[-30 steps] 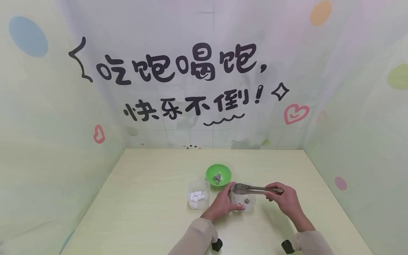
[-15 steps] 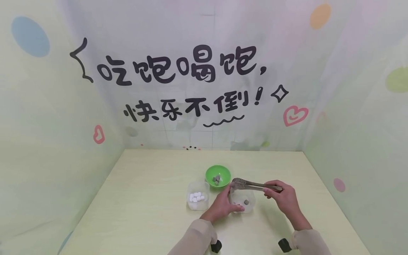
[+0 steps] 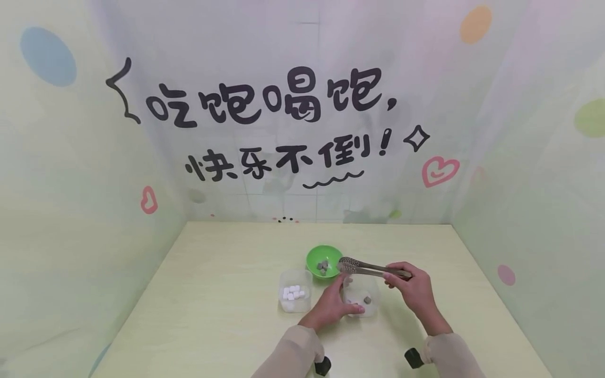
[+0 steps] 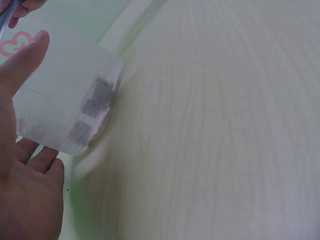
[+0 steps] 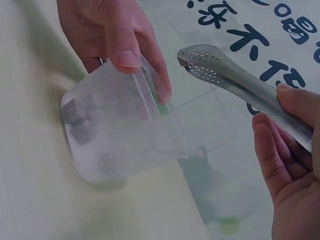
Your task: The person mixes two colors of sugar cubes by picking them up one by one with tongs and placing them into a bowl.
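Note:
My left hand (image 3: 331, 304) grips a clear plastic container (image 3: 370, 307), thumb over its near side and fingers at its far left side. Grey cubes (image 5: 80, 127) lie at the bottom of that container, blurred through its cloudy wall. With my right hand (image 3: 416, 291) I hold metal tongs (image 5: 245, 90) by their handle end, above the container. Their perforated tips reach the right rim of a green bowl (image 3: 314, 258); something small and greyish may sit between them, but I cannot tell. Several grey pieces (image 3: 323, 268) lie in the bowl.
A second clear container (image 3: 283, 304) with several white cubes (image 3: 293, 292) stands left of my left hand, just in front of the bowl. The pale wood-look table (image 3: 212, 294) meets a printed backdrop (image 3: 255, 205) behind and at both sides.
My right hand has carried the tongs left and slightly away from me, so their tips now reach the bowl's rim. The left hand stays at the container.

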A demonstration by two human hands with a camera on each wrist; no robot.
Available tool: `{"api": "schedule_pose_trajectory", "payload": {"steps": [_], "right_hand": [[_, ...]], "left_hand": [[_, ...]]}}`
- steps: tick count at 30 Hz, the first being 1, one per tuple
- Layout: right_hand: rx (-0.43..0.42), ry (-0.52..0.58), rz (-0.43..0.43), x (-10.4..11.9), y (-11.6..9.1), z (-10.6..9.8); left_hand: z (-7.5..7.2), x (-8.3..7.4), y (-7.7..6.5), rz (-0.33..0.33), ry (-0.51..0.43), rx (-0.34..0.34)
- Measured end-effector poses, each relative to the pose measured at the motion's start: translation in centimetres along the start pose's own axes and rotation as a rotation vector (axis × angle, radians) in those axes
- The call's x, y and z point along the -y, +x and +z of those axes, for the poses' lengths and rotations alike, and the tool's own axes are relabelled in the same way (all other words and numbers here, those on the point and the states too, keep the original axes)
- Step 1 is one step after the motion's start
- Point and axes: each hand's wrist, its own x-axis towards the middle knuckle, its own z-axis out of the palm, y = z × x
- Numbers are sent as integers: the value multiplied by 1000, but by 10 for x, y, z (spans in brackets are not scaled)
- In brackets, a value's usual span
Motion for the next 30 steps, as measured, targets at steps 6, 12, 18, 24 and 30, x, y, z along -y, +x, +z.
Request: {"api": "schedule_pose_trajectory", "payload": {"steps": [6,12,18,24,30], "right_hand": [[-7,25,3,2,3,3],[-23,29,31,18,2,8],[-37,13,5,39,0,13],[-51,22,-3,41,0,15],[-58,35,-6,38,1,19]], "left_hand": [[-1,-2,0,1,7,4],[-2,-3,0,2,15,14],[-1,-3,-1,-3,6,21],[0,-2,-1,1,4,18],[0,-1,-1,1,7,19]]}}
